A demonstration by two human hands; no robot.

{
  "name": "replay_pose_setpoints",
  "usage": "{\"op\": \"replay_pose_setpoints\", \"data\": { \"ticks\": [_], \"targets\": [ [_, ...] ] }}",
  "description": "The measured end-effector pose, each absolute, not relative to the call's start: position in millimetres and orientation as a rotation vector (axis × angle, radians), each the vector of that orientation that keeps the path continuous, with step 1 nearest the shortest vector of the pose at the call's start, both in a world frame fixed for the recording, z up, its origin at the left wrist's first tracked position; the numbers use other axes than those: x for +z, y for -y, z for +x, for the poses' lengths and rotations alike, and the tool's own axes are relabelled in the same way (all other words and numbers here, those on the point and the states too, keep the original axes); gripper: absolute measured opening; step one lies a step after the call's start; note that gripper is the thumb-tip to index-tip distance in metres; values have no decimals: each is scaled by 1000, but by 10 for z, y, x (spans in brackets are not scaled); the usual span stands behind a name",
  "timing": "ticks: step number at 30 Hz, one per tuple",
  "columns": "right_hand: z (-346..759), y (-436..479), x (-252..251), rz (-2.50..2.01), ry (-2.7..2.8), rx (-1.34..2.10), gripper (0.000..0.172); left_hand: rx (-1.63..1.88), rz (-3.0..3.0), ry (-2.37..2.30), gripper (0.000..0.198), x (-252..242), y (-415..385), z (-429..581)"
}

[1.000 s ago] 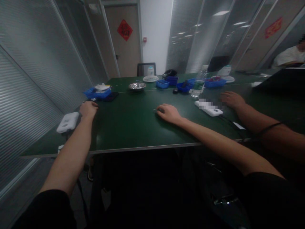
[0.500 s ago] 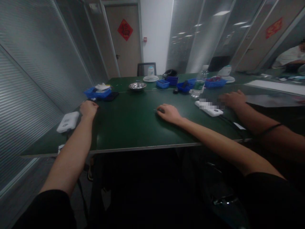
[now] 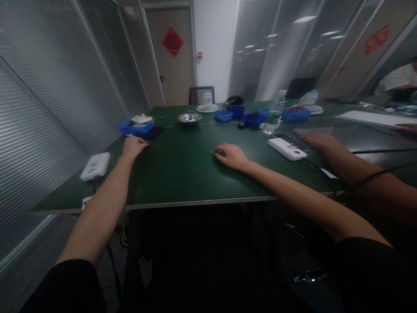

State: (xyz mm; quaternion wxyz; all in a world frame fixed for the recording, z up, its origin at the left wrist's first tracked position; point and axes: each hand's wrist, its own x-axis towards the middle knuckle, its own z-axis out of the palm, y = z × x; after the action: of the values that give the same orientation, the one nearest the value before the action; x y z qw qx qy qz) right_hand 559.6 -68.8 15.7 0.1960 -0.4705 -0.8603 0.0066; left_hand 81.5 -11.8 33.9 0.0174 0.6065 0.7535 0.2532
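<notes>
The right hand rests mid-tabletop, fingers curled around a small, slender, pale-tipped object, probably braced there for steadiness. Toward the left edge, the left hand bends its fingers inward, grasp undeterminable; the blue plastic tray beyond seems placed for easy reach.

On the door, a red diamond sign with character 福.

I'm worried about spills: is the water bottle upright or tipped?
Upright: the bottle stands base down on the green table, its cap at the top.
</notes>
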Motion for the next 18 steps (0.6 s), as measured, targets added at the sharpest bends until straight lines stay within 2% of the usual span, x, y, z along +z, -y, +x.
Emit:
{"op": "replay_pose_setpoints", "data": {
  "ticks": [4, 9, 12, 18],
  "targets": [
    [5599, 693, 146, -1250, 2428, 27, 32, 808, 2155, -1716, 12, 335, 115, 1515],
    [5579, 738, 157, -1104, 2447, 48, 31, 762, 2193, -1014, 26, 233, 314, 2344],
    [5566, 785, 185, -1012, 2473, 61, 31, 754, 2206, -851, 30, 184, 433, 2583],
    [5565, 856, 236, -966, 2505, 63, 32, 765, 2260, -851, 38, 173, 478, 2640]
  ]
}}
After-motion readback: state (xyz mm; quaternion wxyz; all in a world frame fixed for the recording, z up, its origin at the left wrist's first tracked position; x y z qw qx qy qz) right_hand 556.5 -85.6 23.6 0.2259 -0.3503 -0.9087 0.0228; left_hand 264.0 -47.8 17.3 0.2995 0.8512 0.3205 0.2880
